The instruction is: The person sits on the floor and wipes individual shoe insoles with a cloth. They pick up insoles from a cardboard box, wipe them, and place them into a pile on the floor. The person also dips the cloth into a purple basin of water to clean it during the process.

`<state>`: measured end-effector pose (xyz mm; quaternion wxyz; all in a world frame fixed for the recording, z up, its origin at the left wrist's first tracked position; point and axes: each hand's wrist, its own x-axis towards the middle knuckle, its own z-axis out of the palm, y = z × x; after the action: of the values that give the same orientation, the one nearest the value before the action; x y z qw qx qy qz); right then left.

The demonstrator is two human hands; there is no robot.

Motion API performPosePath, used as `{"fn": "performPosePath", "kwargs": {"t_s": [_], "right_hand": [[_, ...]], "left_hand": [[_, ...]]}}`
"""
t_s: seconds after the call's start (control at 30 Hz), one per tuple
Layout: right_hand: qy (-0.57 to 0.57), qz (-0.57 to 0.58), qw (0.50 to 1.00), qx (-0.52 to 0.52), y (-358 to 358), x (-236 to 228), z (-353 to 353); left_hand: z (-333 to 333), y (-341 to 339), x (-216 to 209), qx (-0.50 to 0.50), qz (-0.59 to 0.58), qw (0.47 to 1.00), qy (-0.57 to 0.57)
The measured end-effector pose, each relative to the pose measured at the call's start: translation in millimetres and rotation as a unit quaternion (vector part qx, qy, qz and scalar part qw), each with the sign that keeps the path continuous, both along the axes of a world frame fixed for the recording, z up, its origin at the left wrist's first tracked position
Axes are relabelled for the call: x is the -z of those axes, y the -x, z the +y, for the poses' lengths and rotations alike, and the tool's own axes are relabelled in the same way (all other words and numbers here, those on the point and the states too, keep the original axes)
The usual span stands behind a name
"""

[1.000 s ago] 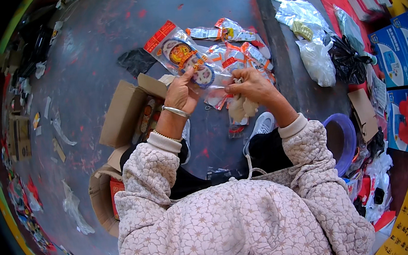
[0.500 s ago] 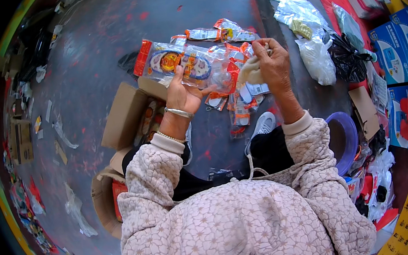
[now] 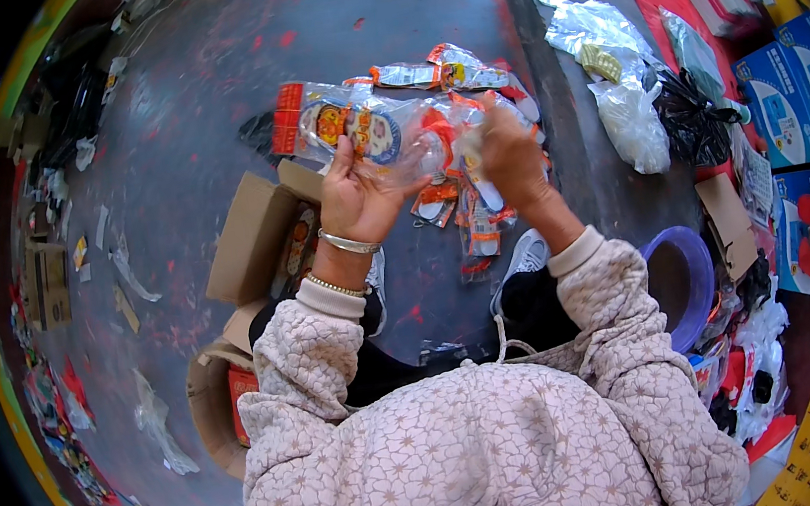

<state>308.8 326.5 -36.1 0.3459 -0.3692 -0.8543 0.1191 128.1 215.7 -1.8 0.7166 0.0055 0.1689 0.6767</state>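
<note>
Packet (image 3: 351, 129), clear with red header: left hand (image 3: 359, 198) grasping it; right hand (image 3: 504, 157) clenched on pile (image 3: 466, 216) at 6 o'clock; many unsorted.

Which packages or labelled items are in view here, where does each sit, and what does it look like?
Clear packet: held by left hand, red header, round orange-blue print.
Loose packets: on floor beyond the hands, clear with red-orange print.
Blue boxes: far right, rectangular, white panels.
Cardboard box: beside left wrist, brown, flaps open.

Glossy clear plastic packet (image 3: 351, 131), matt brown cardboard box (image 3: 249, 239), smooth grey concrete floor (image 3: 207, 96).
</note>
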Motion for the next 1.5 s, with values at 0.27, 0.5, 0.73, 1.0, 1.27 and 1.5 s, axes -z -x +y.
{"fn": "performPosePath", "kwargs": {"t_s": [0.27, 0.5, 0.73, 1.0, 1.27, 1.5], "right_hand": [[0.031, 0.266, 0.963, 0.035, 27.0, -77.4, -31.9], [-0.053, 0.068, 0.985, -0.149, 31.2, -13.5, -51.0], [0.28, 0.193, 0.934, 0.111, -18.0, -25.5, 18.2], [0.072, 0.074, 0.986, -0.131, 33.6, -34.0, -35.7], [0.366, 0.052, 0.929, -0.027, -24.1, -14.1, -4.1], [0.601, 0.209, 0.771, -0.014, -10.1, -30.7, 3.3]], "left_hand": [[5.6, -19.8, 19.1, -0.088, 0.047, 0.991, 0.09], [-2.1, -1.0, 10.1, -0.062, -0.049, 0.996, 0.051], [-2.1, -2.1, 8.7, 0.0, 0.115, 0.993, 0.014], [-9.2, -26.7, 23.2, 0.018, 0.239, 0.97, 0.031], [-6.6, -4.3, -1.5, 0.042, 0.278, 0.956, 0.077], [-11.4, -20.0, 3.9, 0.197, 0.37, 0.907, 0.034]]}}
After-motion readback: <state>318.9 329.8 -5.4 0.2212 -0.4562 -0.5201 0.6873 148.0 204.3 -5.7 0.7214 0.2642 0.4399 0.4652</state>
